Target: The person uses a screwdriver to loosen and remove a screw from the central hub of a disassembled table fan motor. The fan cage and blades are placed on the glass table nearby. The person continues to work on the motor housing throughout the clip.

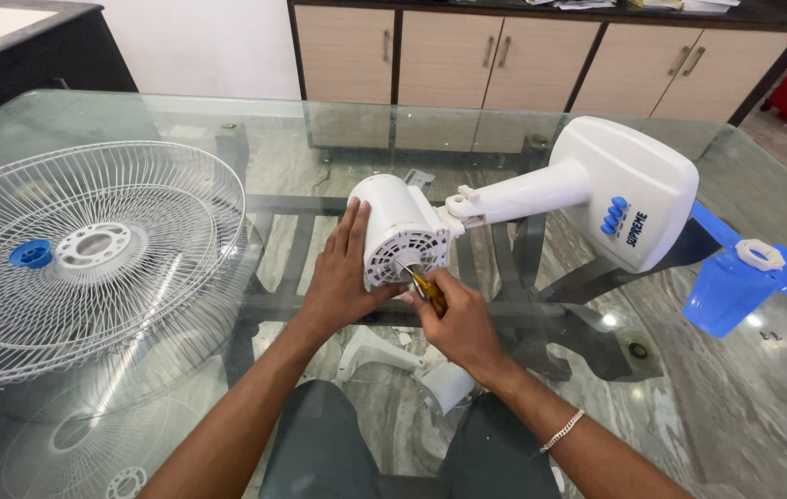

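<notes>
The motor housing (400,226) lies on its side on the glass table (744,407), near the middle of the view, with its vented rear face turned toward the person, at about 6 o'clock. Its long axis runs from that face back and up toward 12 o'clock, while the white neck (523,194) leaves its side toward 2 o'clock and ends in the base (629,189) with blue buttons.

The left hand (342,282) lies flat against the housing's left flank, at 9 o'clock of it, fingers spread and pointing up along the shell, pressing rather than gripping anything. The right hand (458,319) sits just below and right of the rear face, at about 5 o'clock of it, closed around the yellow handle of a screwdriver (423,285). The shaft points up and left toward 11 o'clock, and its tip meets the lower rim of the vented face; whether it sits in a screw head I cannot tell.

So the tool's axis runs roughly along the housing's own axis, and the right hand is the nearer to the point of contact.

The wire guard (88,254) lies flat at 9 o'clock, well apart; the blue blade (744,282) lies at 3 o'clock.
</notes>
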